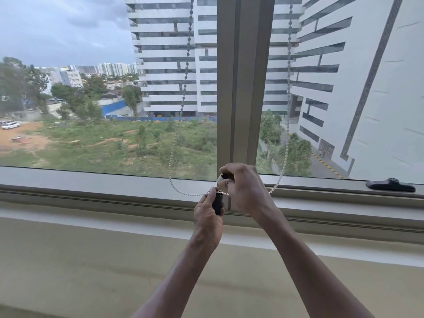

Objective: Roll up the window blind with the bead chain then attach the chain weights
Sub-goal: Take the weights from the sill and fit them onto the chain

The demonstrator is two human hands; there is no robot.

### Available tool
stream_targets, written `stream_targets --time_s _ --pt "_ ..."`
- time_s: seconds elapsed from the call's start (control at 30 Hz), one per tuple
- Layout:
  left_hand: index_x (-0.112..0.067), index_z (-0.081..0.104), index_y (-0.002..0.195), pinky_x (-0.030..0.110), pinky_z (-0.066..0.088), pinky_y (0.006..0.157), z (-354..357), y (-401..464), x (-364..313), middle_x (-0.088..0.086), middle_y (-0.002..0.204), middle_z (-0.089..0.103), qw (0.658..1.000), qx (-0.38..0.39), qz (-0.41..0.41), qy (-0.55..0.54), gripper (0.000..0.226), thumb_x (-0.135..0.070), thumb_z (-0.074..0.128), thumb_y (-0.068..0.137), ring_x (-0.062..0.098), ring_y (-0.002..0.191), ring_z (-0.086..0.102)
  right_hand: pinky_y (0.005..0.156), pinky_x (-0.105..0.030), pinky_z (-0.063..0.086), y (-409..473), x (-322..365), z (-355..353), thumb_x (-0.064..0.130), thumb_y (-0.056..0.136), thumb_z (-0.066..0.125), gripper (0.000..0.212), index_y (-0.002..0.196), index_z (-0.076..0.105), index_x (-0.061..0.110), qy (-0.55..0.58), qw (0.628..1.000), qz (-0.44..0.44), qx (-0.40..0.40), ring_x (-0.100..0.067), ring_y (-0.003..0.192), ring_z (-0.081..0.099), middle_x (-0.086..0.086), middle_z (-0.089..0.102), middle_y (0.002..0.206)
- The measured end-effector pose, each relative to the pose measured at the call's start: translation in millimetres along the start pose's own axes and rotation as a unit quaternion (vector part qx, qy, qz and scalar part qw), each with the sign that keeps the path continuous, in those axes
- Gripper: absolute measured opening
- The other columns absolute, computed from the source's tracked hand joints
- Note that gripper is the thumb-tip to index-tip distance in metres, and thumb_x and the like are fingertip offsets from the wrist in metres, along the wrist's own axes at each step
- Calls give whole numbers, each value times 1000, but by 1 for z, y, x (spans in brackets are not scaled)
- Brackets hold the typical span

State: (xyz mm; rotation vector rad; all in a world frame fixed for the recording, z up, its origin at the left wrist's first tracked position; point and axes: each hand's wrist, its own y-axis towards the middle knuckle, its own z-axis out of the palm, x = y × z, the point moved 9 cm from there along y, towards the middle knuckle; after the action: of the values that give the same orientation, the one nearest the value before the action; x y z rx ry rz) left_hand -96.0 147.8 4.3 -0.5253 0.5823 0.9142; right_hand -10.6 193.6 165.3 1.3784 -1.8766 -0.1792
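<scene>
Bare forearms rise from the bottom edge toward the window sill (pixel 91 180), meeting in front of the grey metal mullion (pixel 243 88). Left hand (pixel 207 216) curls round a smooth black cylindrical chain weight (pixel 218 204), held upright. White bead chain (pixel 183 191) hangs in a slack loop from above and drapes across the weight's top. Right hand (pixel 245 189) grips a second piece (pixel 221 179), dark with a pale end, fingers curled. Near the sill's right end lies a black window handle (pixel 390 185).
</scene>
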Motion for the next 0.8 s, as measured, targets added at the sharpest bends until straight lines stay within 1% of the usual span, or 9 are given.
stream_targets --time_s 0.1,0.2,0.3,0.37,0.47,0.57,0.6,0.7,0.8 --pt "-4 60 121 21 39 63 1 -3 -4 5 88 60 1000 2 5 -10 27 -16 57 97 12 71 51 87 -33 55 -1 -11 7 2 88 61 23 108 71 6 5 1000 13 16 -21 97 70 -9 76 101" --pt "-4 59 117 21 39 62 2 -4 -8 6 87 59 1000 6 12 -13 23 -15 56 98 12 70 50 85 -30 54 -3 -13 12 3 88 61 22 106 72 3 6 1000 -6 15 -21 96 69 -10 75 102" --pt "-3 59 118 21 37 62 6 -7 -9 7 89 60 1000 20 17 -6 23 -15 54 98 12 69 49 84 -25 52 -3 -14 18 3 88 63 25 111 72 5 0 1000 -25 16 -21 94 67 -10 72 102" --pt "-3 62 114 21 38 62 8 -8 -8 6 89 61 999 31 19 -1 21 -15 53 99 11 70 50 87 -28 53 -2 -15 21 2 88 63 26 112 71 5 4 999 -31 16 -21 95 67 -10 71 103" --pt "-7 68 99 20 39 60 10 -9 -7 5 85 65 999 40 23 3 17 -15 53 99 11 70 53 88 -32 54 -2 -18 25 3 89 63 26 114 70 5 1 999 -34 26 -23 96 67 -10 70 105" --pt "-6 68 96 21 38 60 11 -10 -7 5 84 63 998 53 29 4 19 -15 51 100 10 68 51 88 -35 54 -2 -23 28 2 88 61 28 115 69 4 1 999 -29 34 -25 96 67 -11 69 104" --pt "-6 67 97 20 38 59 11 -10 -8 5 83 62 998 58 31 5 19 -15 51 100 10 66 50 88 -34 54 -2 -24 28 2 88 61 28 115 69 4 3 999 -27 35 -25 96 67 -11 69 104" --pt "-6 66 96 19 38 58 12 -11 -10 5 82 60 997 63 33 -3 19 -15 50 101 10 65 49 84 -18 49 -4 -28 28 4 88 64 27 115 69 4 19 999 -21 25 -20 93 67 -9 69 104" --pt "-4 66 99 19 40 58 15 -13 -12 6 82 60 997 68 31 -15 21 -15 48 101 10 66 50 85 -20 50 -7 -27 29 4 89 63 27 115 69 4 29 999 -24 16 -19 93 67 -10 69 102"
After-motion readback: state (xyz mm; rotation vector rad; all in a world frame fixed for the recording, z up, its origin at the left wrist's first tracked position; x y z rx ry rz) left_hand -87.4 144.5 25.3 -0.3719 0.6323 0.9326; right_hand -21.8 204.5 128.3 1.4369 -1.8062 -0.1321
